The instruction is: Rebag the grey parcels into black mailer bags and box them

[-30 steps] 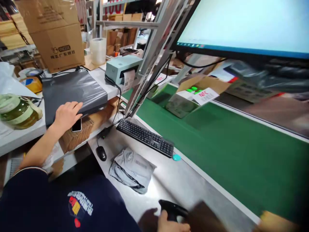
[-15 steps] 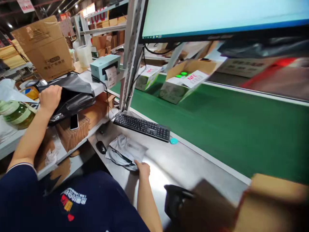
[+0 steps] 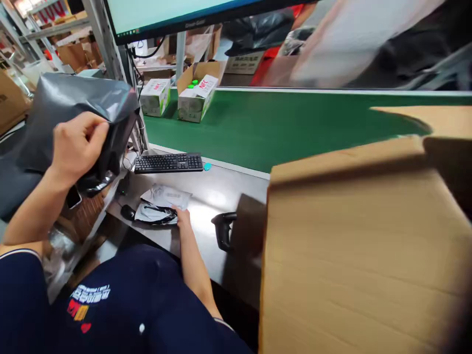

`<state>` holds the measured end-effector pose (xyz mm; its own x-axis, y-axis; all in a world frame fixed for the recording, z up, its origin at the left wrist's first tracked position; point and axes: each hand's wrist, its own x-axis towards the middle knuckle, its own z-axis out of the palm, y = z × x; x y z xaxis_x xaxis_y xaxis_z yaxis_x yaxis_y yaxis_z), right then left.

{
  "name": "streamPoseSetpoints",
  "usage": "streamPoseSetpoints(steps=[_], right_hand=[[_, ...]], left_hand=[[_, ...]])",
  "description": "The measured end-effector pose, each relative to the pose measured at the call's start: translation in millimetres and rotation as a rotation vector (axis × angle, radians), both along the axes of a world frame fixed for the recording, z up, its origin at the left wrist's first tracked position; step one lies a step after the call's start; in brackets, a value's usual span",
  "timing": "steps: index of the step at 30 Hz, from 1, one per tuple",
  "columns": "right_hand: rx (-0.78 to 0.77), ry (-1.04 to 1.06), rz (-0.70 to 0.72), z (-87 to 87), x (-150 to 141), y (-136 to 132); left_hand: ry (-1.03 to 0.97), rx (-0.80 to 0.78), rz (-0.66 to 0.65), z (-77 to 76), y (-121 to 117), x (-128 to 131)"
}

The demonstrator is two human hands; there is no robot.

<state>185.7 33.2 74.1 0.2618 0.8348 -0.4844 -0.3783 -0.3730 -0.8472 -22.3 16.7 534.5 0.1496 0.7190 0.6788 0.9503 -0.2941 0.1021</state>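
Raised at the left, my left hand (image 3: 79, 145) is closed on the edge of a black plastic bag (image 3: 55, 98), which hangs above the side shelf. On the metal worktop, my right hand (image 3: 182, 215) pinches the right end of a white and black plastic packet (image 3: 164, 199). The packet lies flat and crumpled, touching or close to the black mouse (image 3: 128, 212). Behind it sits a black keyboard (image 3: 168, 162). A black handheld scanner (image 3: 223, 230) stands to the right of my right hand.
A large cardboard box (image 3: 354, 246) fills the right foreground. Beyond the worktop runs a green conveyor belt (image 3: 265, 128) with two white cartons (image 3: 193, 107) on it. A monitor (image 3: 177, 17) hangs above. A phone (image 3: 73, 197) lies on stacked cardboard at the left.
My left hand has lifted the black bag up off the shelf and toward the right. My right hand still holds the packet's end. The view has turned right, bringing in more of the large box.
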Motion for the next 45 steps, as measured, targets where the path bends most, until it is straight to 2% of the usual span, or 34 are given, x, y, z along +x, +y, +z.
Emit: streamPoseSetpoints(steps=[2,4,7,9,11,14,18,20,23,25,27,30,31,35,36,38,40,41,43,45], right_hand=[[-0.008,0.042,-0.083,15.8,23.3,-19.0],[0.028,0.088,-0.204,33.0,50.1,-49.6],[0.184,0.172,-0.469,59.9,79.4,-100.9],[0.265,0.190,-0.617,76.9,86.1,-127.0],[0.280,0.191,-0.666,90.3,85.6,-144.5],[0.265,0.241,-0.618,102.5,80.7,-164.0],[0.253,0.279,-0.446,110.0,77.0,-184.6],[0.242,0.257,-0.449,111.0,77.3,-186.1],[0.208,0.217,-0.627,109.3,75.9,-177.7],[0.228,0.170,-0.715,107.2,71.0,-170.6],[0.278,0.112,-0.654,105.6,64.5,-165.1],[0.321,0.065,-0.435,103.5,60.3,-156.2],[0.318,0.058,-0.407,102.3,61.6,-151.6],[0.250,0.086,-0.507,92.4,74.0,-127.4],[0.230,0.122,-0.557,89.3,76.2,-122.1],[0.199,0.181,-0.666,84.5,76.6,-115.6],[0.178,0.198,-0.780,83.6,70.7,-114.8],[0.178,0.175,-0.809,85.1,65.6,-116.2],[0.203,0.065,-0.756,91.1,52.3,-120.9],[0.243,-0.074,-0.609,99.1,38.1,-125.8]], left_hand=[[-0.005,-0.100,-0.046,-17.3,13.8,24.8],[-0.008,-0.225,-0.120,-45.0,29.5,49.2],[-0.039,-0.393,-0.246,-101.0,50.6,85.5],[-0.075,-0.494,-0.334,-138.5,58.0,108.8],[-0.130,-0.577,-0.446,-168.0,59.8,128.7],[-0.214,-0.646,-0.573,-192.5,60.5,148.7],[-0.184,-0.750,-0.680,-203.5,66.2,158.6],[-0.131,-0.806,-0.776,-208.0,68.1,157.8],[-0.048,-0.870,-0.894,-217.4,68.0,153.5],[-0.028,-0.879,-0.899,-225.3,66.7,153.6],[-0.034,-0.860,-0.876,-233.8,64.0,159.0],[-0.019,-0.828,-0.866,-245.7,53.8,173.0],[-0.015,-0.821,-0.892,-248.7,48.6,176.8],[0.110,-0.785,-1.040,-250.7,27.8,173.7],[0.188,-0.774,-1.013,-248.0,25.2,168.5],[0.348,-0.762,-0.867,-239.9,25.4,156.5],[0.467,-0.771,-0.721,-231.3,31.1,148.2],[0.496,-0.780,-0.688,-228.0,34.9,147.0],[0.467,-0.768,-0.695,-224.7,41.6,151.9],[0.333,-0.700,-0.727,-224.9,45.1,164.5]])
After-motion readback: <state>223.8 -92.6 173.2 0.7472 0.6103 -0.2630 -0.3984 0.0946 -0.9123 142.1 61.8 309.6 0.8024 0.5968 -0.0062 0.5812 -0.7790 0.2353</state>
